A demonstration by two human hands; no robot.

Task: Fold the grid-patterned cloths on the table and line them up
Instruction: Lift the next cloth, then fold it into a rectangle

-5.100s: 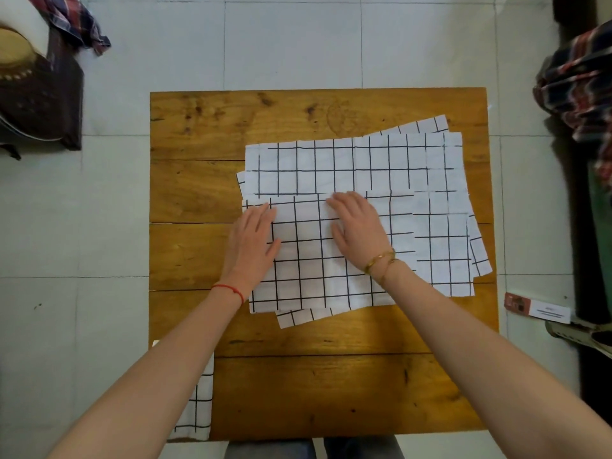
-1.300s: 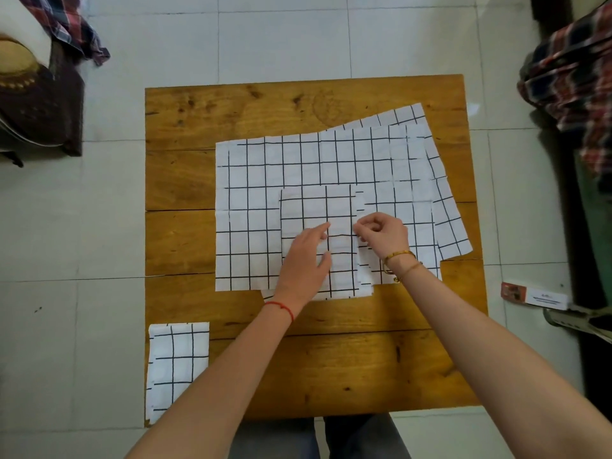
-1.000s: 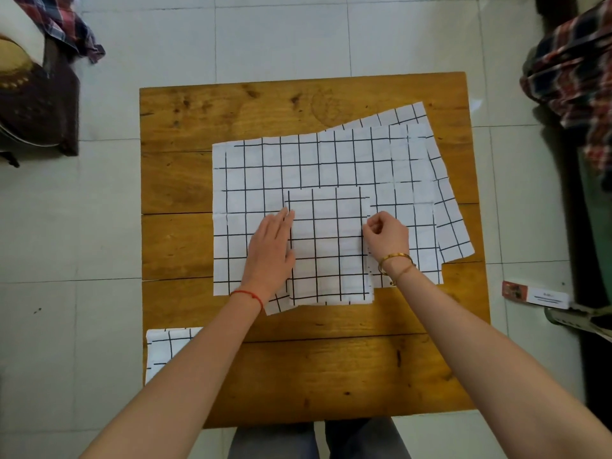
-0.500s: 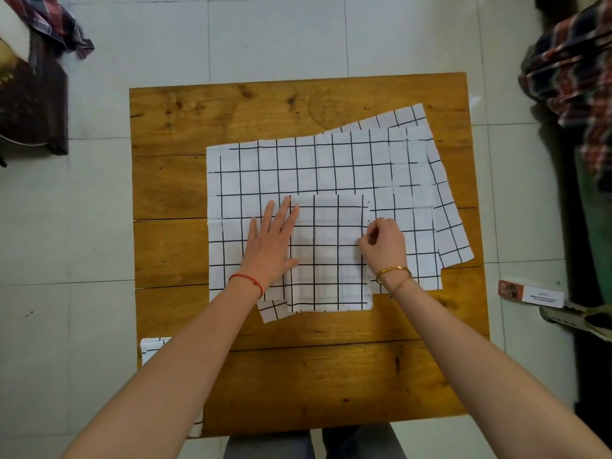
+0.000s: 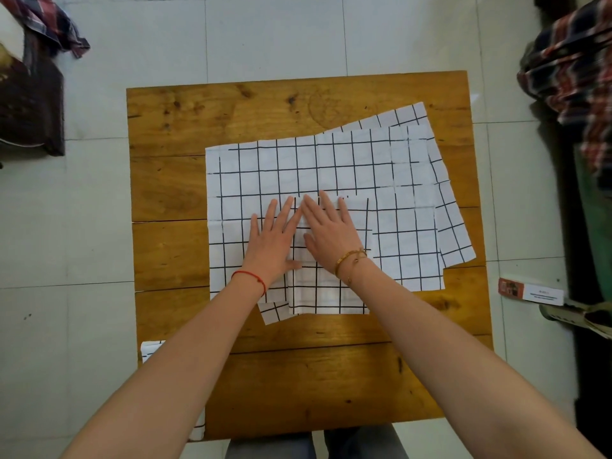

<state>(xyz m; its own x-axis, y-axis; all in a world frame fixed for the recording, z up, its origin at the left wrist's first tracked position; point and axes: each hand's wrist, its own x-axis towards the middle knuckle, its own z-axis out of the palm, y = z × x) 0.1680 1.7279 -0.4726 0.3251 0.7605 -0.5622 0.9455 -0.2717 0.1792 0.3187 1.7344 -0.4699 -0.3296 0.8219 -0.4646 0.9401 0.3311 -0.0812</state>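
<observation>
A small folded grid-patterned cloth (image 5: 331,293) lies near the middle of the wooden table (image 5: 185,120), on top of a spread pile of unfolded grid cloths (image 5: 314,167). My left hand (image 5: 273,241) lies flat with fingers apart on the folded cloth's left edge. My right hand (image 5: 329,231) lies flat on the folded cloth's upper part, next to the left hand. Both press down and hold nothing. Another folded grid cloth (image 5: 149,349) sits at the table's near left corner, mostly hidden by my left forearm.
Plaid fabric (image 5: 576,71) hangs at the right and more plaid fabric (image 5: 49,21) lies at the top left by a dark object (image 5: 29,104). A small box (image 5: 530,291) lies on the tiled floor to the right. Bare wood shows along the far and near sides.
The cloth was folded down to a small rectangle. My right hand opened from a pinch at the right edge and moved left onto it, flat beside the left hand.
</observation>
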